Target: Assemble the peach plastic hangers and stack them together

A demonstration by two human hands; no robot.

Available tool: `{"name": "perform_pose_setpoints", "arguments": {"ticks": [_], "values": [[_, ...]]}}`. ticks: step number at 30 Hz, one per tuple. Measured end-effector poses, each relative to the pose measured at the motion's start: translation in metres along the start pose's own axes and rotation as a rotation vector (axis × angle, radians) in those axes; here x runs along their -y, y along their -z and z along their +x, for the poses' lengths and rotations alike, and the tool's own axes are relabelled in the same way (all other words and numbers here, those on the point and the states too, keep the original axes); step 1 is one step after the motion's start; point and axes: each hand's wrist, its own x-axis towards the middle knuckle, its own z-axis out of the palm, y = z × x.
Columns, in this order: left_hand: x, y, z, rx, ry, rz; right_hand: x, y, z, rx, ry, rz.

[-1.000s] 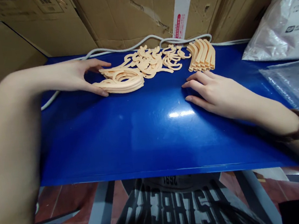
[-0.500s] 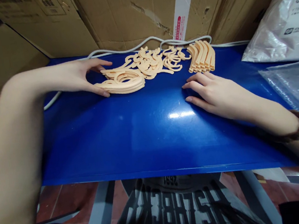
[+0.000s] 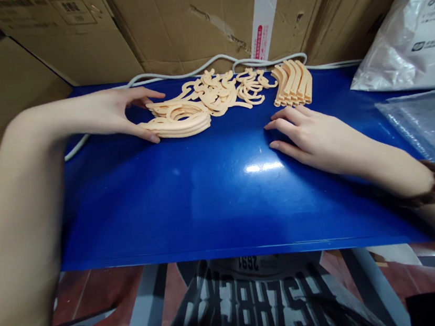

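My left hand (image 3: 124, 113) is at the left end of a stack of cream curved plastic pieces (image 3: 185, 127). Its thumb rests by the front of the stack, and the fingers reach behind it, spread apart. Right of that stack lies a loose heap of small cream hook-shaped pieces (image 3: 216, 91), with more hooks (image 3: 250, 87) beside it. A neat group of cream bent, tube-like pieces (image 3: 291, 82) stands farther right. Just in front of these, my right hand (image 3: 301, 134) lies on the blue table with fingers loosely apart, holding nothing.
Cardboard boxes (image 3: 192, 23) line the back of the blue table (image 3: 191, 203). A pale cable (image 3: 191, 74) runs along the rear. On the right are a white plastic bag with print (image 3: 396, 40) and a flat clear plastic bag (image 3: 430, 121).
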Motion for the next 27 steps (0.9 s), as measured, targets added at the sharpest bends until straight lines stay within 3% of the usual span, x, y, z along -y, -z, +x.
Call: {"name": "perform_pose_setpoints", "arguments": {"ticks": [7, 12, 17, 27], "values": [[-0.008, -0.004, 0.001, -0.019, -0.035, -0.036, 0.000, 0.000, 0.000, -0.007, -0.006, 0.010], [-0.042, -0.012, 0.003, -0.005, -0.033, -0.150, 0.001, 0.000, 0.001, 0.011, -0.014, 0.018], [-0.069, -0.023, 0.005, -0.011, -0.119, -0.205, 0.002, 0.001, 0.001, 0.035, -0.021, 0.015], [-0.073, -0.023, 0.003, -0.039, -0.109, -0.296, 0.000, 0.000, 0.000, 0.007, -0.007, 0.004]]}}
